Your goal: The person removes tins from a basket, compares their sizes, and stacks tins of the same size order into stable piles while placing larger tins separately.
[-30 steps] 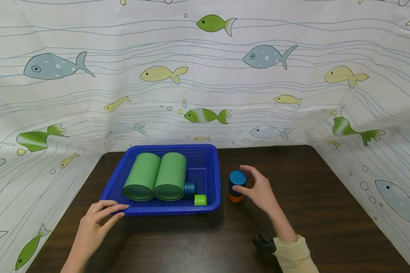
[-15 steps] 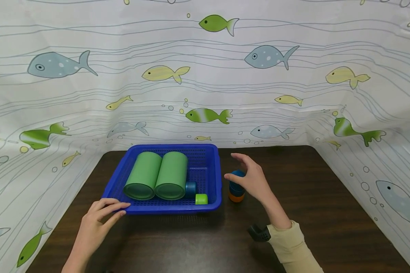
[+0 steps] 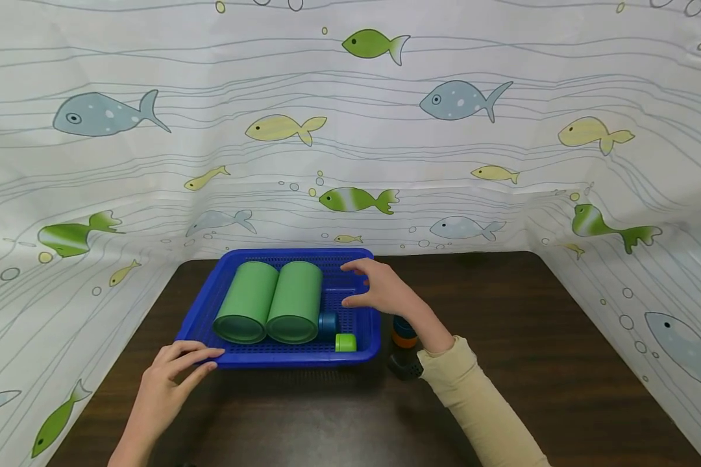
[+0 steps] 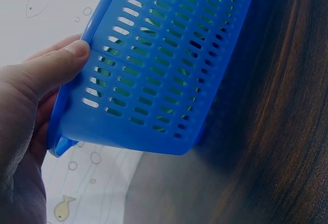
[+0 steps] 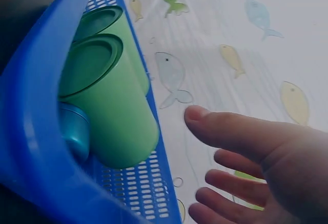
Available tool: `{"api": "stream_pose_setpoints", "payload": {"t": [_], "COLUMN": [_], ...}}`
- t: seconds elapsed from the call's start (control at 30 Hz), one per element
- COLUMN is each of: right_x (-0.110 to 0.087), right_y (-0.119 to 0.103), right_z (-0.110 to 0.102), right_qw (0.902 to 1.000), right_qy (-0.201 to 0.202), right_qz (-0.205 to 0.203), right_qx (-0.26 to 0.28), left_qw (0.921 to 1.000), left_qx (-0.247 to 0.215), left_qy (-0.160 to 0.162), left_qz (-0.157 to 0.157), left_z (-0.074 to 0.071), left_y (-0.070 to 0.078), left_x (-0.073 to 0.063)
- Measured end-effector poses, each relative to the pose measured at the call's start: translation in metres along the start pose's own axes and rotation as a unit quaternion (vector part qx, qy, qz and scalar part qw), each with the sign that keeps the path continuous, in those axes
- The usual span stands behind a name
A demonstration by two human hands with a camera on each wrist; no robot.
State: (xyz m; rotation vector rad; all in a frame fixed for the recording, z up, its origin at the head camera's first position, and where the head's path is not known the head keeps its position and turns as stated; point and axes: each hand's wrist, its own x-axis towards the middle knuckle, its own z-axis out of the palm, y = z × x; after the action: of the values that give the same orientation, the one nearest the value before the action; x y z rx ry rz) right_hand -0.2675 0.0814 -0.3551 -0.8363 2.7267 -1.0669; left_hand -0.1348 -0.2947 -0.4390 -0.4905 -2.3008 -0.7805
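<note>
My left hand grips the front left corner of a blue plastic basket; in the left wrist view the thumb presses its rim and the other fingers are mostly hidden behind it. Over the basket's right side hovers my right hand, thumb and fingers spread apart, holding nothing. Two green cylindrical cans lie side by side in the basket. Beside them are a small dark blue round container and a lime green one. A blue and orange stack stands right of the basket, partly behind my right forearm.
The dark wooden table is enclosed by a white fish-print sheet at the back and both sides. A black wrist-worn device sits below my right wrist, close to the stack in the head view.
My right hand has left the blue and orange stack, its fingers spreading, and moved left over the basket. The stack stays on the table. My left hand keeps its grip on the basket.
</note>
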Motion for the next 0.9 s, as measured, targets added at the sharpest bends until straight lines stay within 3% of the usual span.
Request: {"api": "stream_pose_setpoints", "payload": {"t": [0.37, 0.9], "right_x": [0.039, 0.069], "right_y": [-0.009, 0.001], "right_z": [0.015, 0.034], "right_qw": [0.9896, 0.9619], "right_qy": [-0.135, -0.245], "right_qz": [0.003, 0.055], "right_qx": [-0.05, -0.108], "left_qw": [0.9996, 0.9998], "left_qx": [-0.017, -0.009], "left_qy": [0.017, 0.011], "left_qz": [0.017, 0.013], "left_z": [0.0, 0.0], "left_y": [0.0, 0.001], "left_x": [0.0, 0.0]}}
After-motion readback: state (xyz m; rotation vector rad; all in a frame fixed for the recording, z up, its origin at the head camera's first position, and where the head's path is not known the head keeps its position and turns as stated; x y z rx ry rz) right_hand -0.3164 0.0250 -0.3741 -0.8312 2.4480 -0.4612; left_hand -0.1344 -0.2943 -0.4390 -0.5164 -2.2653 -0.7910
